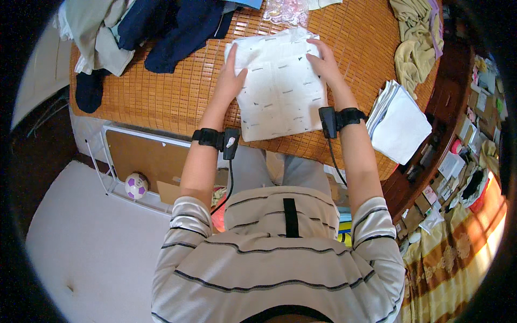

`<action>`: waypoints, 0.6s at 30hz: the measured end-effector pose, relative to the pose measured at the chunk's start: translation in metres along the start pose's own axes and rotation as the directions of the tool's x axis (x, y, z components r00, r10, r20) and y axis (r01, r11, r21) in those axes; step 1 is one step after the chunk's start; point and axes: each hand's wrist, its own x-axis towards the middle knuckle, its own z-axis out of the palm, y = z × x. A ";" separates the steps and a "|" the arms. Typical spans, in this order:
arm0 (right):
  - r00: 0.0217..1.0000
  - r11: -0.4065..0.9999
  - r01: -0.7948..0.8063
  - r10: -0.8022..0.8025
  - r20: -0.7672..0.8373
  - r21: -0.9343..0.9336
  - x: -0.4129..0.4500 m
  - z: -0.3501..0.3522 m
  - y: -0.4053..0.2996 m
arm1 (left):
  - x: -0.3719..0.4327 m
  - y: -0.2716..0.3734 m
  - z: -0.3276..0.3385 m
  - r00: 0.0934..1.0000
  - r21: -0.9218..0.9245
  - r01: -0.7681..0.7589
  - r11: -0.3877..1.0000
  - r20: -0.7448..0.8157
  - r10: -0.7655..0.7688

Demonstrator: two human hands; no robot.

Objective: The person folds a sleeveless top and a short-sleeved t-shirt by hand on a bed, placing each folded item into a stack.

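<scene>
A folded white cloth [282, 89] with small dark printed marks lies flat in front of me on the bamboo mat [194, 97]. Its near edge reaches close to the mat's front edge. My left hand [232, 82] holds its left side, thumb and one finger on top, the other fingers hidden. At the far right corner, my right hand [328, 66] has its thumb and a finger on the cloth; its remaining fingers are mostly out of sight. Both wrists wear black straps with small cabled boxes.
Right of the cloth sits a stack of folded white cloths [400, 123], with a rumpled khaki garment [416, 48] beyond. Dark and pale clothes [161, 36] are heaped at far left. Pink lace fabric [286, 12] lies at the back. A ball [136, 186] rests on a white-framed rack below.
</scene>
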 end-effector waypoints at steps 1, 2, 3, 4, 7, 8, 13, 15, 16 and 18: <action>0.997 0.999 -0.005 0.008 0.070 -0.042 0.006 -0.001 0.000 | 0.005 0.000 -0.003 0.993 0.061 -0.001 0.998 0.121 -0.006; 0.997 0.999 -0.010 0.013 0.072 -0.038 0.012 -0.002 0.000 | 0.009 -0.009 0.000 0.992 0.148 -0.073 0.986 0.111 0.057; 0.990 0.997 0.056 -0.049 0.132 -0.047 0.014 -0.003 0.000 | 0.012 -0.019 -0.001 0.992 0.152 -0.065 0.986 0.114 0.048; 0.975 0.991 0.122 -0.110 0.191 -0.050 0.017 -0.003 0.000 | 0.017 -0.028 -0.003 0.987 0.096 -0.026 0.995 0.159 0.010; 0.949 0.973 -0.198 0.159 0.273 0.119 0.017 -0.008 0.004 | 0.021 -0.016 -0.004 0.990 -0.041 -0.028 0.999 0.137 0.034; 0.947 0.971 -0.205 0.166 0.274 0.120 0.017 -0.009 0.006 | 0.021 -0.014 -0.005 0.979 -0.160 0.140 0.977 0.167 -0.113; 0.926 0.977 -0.148 0.192 0.325 -0.156 0.020 -0.025 -0.010 | 0.023 -0.009 -0.013 0.889 -0.242 0.415 0.877 0.313 -0.335; 0.933 0.978 -0.074 0.136 0.334 -0.193 0.019 -0.034 -0.009 | 0.023 0.004 -0.016 0.896 -0.160 0.361 0.919 0.334 -0.294; 0.935 0.974 0.008 0.074 0.347 -0.228 0.018 -0.038 -0.010 | 0.024 0.012 -0.018 0.901 -0.078 0.296 0.952 0.353 -0.251; 0.911 0.965 -0.035 0.138 0.389 -0.259 0.019 -0.044 -0.017 | 0.027 0.024 -0.024 0.872 0.018 0.290 0.957 0.408 -0.271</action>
